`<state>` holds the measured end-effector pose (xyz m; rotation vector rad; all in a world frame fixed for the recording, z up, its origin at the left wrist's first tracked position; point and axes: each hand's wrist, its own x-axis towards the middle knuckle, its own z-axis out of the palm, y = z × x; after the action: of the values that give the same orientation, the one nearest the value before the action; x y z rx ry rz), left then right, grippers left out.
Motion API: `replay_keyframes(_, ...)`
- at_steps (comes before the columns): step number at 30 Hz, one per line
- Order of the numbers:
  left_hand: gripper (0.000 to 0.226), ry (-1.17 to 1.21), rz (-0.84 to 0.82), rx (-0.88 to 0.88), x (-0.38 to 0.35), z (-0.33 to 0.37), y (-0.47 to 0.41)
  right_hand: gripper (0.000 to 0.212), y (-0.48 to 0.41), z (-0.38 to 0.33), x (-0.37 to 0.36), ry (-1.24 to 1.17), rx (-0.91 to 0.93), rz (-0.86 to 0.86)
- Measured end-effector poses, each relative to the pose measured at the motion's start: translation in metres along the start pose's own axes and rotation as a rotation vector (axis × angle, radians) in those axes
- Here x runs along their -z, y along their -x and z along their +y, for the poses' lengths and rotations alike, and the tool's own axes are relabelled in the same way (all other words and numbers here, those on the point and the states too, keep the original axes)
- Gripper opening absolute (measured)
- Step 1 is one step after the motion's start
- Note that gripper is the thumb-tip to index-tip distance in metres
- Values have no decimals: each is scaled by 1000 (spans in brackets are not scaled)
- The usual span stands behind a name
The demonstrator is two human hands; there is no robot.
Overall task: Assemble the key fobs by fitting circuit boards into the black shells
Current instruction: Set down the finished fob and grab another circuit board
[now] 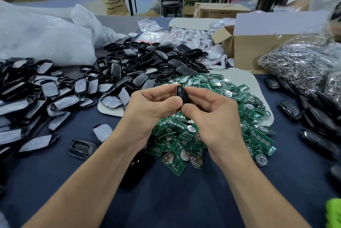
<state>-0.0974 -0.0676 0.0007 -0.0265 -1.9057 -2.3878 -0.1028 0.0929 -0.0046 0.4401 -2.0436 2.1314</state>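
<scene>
Pinched edge-on at the centre of the view, just above the near side of the green heap: one black shell (pixel 181 95). Gripped from 9 o'clock by the left hand (pixel 151 106), thumb pressed on the near rim and fingers curled behind. Gripped from 3 o'clock by the right hand (pixel 212 109), thumb tip meeting the left thumb and fingers bent over the top. Cannot tell whether a board sits inside. Heaped under the hands and out toward 4 o'clock on a pale mat: green circuit boards (pixel 258 135), many carrying round coin cells. At 12 o'clock, a pile of bare black shells (pixel 147 61). At 9 o'clock, a spread of film-wrapped black parts (pixel 36 95). At 8 o'clock, lying alone on the dark blue tablecloth (pixel 184 200), a single button-side shell (pixel 82 148). At 3 o'clock, glossy black fobs (pixel 289 109). At 2 o'clock, a clear bag of metal key rings (pixel 299 65) just beside an open cardboard box (pixel 258 50). At 10 o'clock, a large white plastic bag (pixel 46 39).
</scene>
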Motion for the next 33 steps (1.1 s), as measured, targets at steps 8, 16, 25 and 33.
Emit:
replay_keyframes(8,34,28,-69,91,-1,2,0,38,0,-1,4,31,-54,53)
replay_keyframes(16,38,44,-96,183,2,2,-2,38,-3,2,9,-43,-156,43)
replay_keyframes(25,40,16,-76,167,0,1,-2,34,-4,4,11,-25,-175,3)
replay_keyframes(33,50,-36,-17,93,-2,0,2,39,3,-1,6,244,-28,-3)
